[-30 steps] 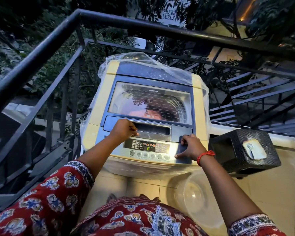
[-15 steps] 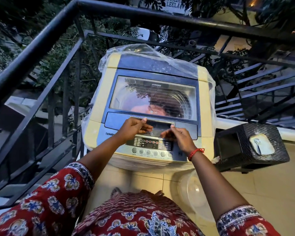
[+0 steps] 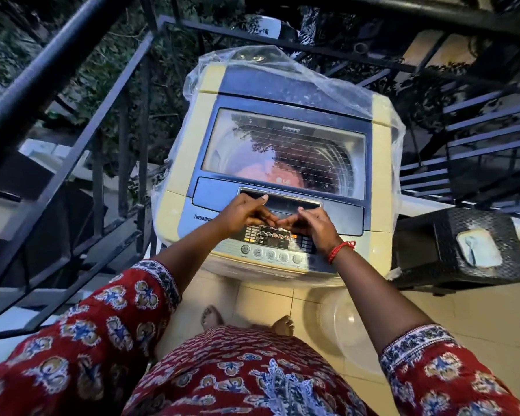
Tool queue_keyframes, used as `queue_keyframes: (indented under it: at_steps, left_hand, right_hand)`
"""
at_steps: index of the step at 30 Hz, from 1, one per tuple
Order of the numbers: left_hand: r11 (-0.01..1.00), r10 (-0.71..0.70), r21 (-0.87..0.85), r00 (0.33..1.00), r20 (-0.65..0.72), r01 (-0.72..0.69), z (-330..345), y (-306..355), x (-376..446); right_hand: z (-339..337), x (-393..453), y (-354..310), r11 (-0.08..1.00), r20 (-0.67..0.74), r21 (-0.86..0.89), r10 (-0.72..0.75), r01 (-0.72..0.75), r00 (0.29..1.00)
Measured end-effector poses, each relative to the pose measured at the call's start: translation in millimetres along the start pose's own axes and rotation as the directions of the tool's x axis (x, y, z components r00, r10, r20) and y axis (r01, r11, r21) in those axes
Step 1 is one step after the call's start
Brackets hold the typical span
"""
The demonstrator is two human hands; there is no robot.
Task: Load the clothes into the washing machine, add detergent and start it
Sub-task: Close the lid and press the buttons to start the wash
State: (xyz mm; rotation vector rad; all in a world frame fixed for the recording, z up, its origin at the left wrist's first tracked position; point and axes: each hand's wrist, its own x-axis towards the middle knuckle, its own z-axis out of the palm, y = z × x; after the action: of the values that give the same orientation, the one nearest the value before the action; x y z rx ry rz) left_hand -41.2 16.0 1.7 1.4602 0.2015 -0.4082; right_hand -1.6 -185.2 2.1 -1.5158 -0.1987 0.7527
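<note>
A yellow and blue top-loading washing machine (image 3: 380,175) stands in front of me with its glass lid (image 3: 282,139) down. Its control panel (image 3: 272,239) is lit, with a row of round buttons below. My left hand (image 3: 242,213) rests at the lid's handle recess (image 3: 285,202), thumb on its edge and fingers curled. My right hand (image 3: 317,228) is just beside it over the panel. The fingertips of both hands meet, and I cannot tell whether they pinch anything. No loose clothes or detergent are in view.
A clear plastic cover (image 3: 252,60) is pushed back over the machine's rear. A black woven box (image 3: 427,250) with a small white dish (image 3: 478,247) on top stands at the right. A translucent tub (image 3: 345,322) sits on the tiled floor. Black metal railings (image 3: 57,85) close in the left and back.
My right hand has left the panel's right end and come to the middle to meet my left hand. My view has moved closer and tipped downward.
</note>
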Motion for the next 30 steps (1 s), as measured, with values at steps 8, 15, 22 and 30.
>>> queue_keyframes:
  at_steps: [8,15,22,30]
  left_hand:
    - [1.000,0.007,-0.008,1.000,-0.020,-0.007,0.1,-0.6,-0.1]
    - [1.000,0.005,-0.014,1.000,-0.007,-0.005,0.3,1.6,-1.8]
    - [0.999,0.002,-0.032,1.000,-0.004,-0.002,0.1,1.1,-0.8]
    - [1.000,0.003,-0.028,1.000,-0.006,-0.003,-1.6,-3.4,1.5]
  right_hand:
    - [0.3,-0.6,-3.7,0.998,0.021,0.059,0.009,-0.011,1.000]
    - [-5.7,4.3,2.4,1.000,0.049,0.019,0.016,-0.017,0.999]
    - [-7.4,7.2,4.1,1.000,0.067,0.012,0.013,-0.013,0.998]
    - [-5.6,6.1,0.9,1.000,0.055,0.009,-0.004,0.003,0.998]
